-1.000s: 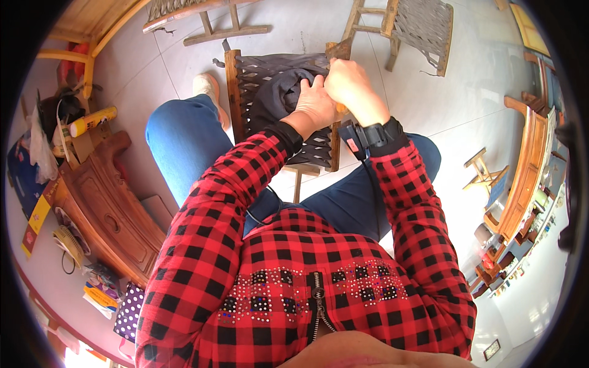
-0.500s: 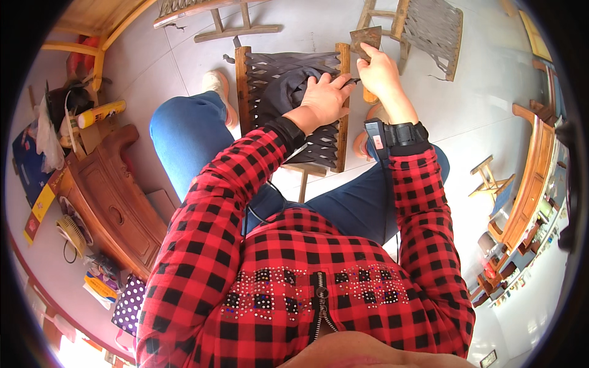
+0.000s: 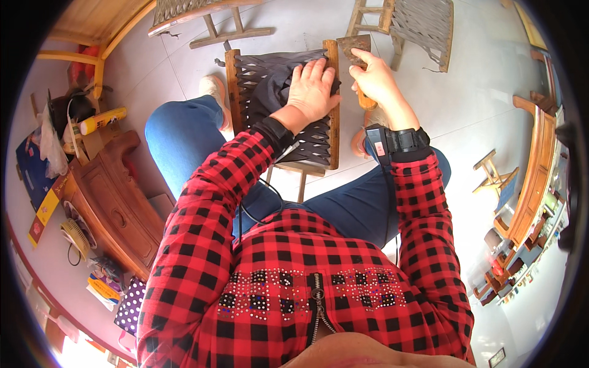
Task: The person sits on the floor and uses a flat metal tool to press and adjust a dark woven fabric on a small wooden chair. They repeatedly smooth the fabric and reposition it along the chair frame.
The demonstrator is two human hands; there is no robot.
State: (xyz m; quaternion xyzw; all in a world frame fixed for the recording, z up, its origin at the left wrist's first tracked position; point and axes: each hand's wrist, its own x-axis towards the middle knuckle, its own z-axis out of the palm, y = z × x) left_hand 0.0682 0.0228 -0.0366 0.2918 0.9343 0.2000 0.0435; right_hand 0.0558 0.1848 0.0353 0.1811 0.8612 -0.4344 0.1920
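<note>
Between my knees stands a low wooden stool (image 3: 334, 135) with a seat woven from dark strips. A bunched dark cloth (image 3: 269, 93) lies on the seat. My left hand (image 3: 311, 92) rests on the cloth, palm down, its fingers stretched toward the far end beside the right rail. Just right of that rail, my right hand (image 3: 375, 81) grips a scraper-like tool (image 3: 354, 45) with a broad, rusty flat blade and a yellowish handle. The index finger lies along the blade, which is close to the rail's far end; whether they touch I cannot tell.
Another woven stool (image 3: 420, 30) stands at the far right, and part of a third (image 3: 236, 34) shows at the far left. A carved wooden cabinet (image 3: 113, 208) is on my left. To the right are a small folding stool (image 3: 494, 178) and a wooden bench (image 3: 532, 172).
My left hand has drawn back from the right rail and flattened onto the cloth. My right hand still holds the tool, lowered slightly. The whole view has shifted a little.
</note>
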